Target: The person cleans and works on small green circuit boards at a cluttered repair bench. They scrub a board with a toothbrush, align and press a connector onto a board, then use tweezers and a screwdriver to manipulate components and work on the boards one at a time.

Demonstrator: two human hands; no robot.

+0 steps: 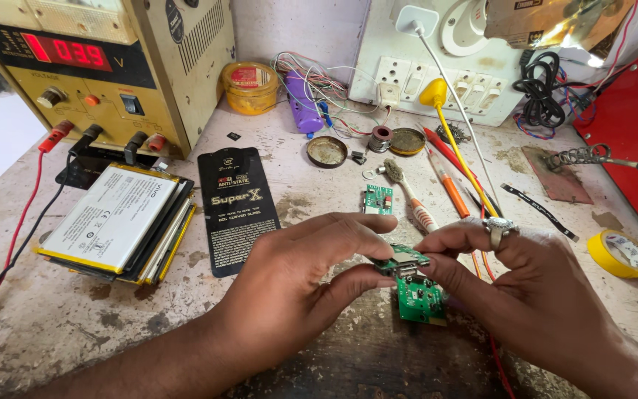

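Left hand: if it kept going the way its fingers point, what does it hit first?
The left hand points right, toward the right hand. Both pinch the same small green circuit board, so the left would probably meet the right hand's fingertips first. Depth is unclear; a second green board lies just below.

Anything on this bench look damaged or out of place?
Yes. The worn workbench top is stained and gouged. A stack of flat phone batteries sits skewed. Loose thin coloured wires tangle by the white switchboard. Both hands pinch a small green circuit board.
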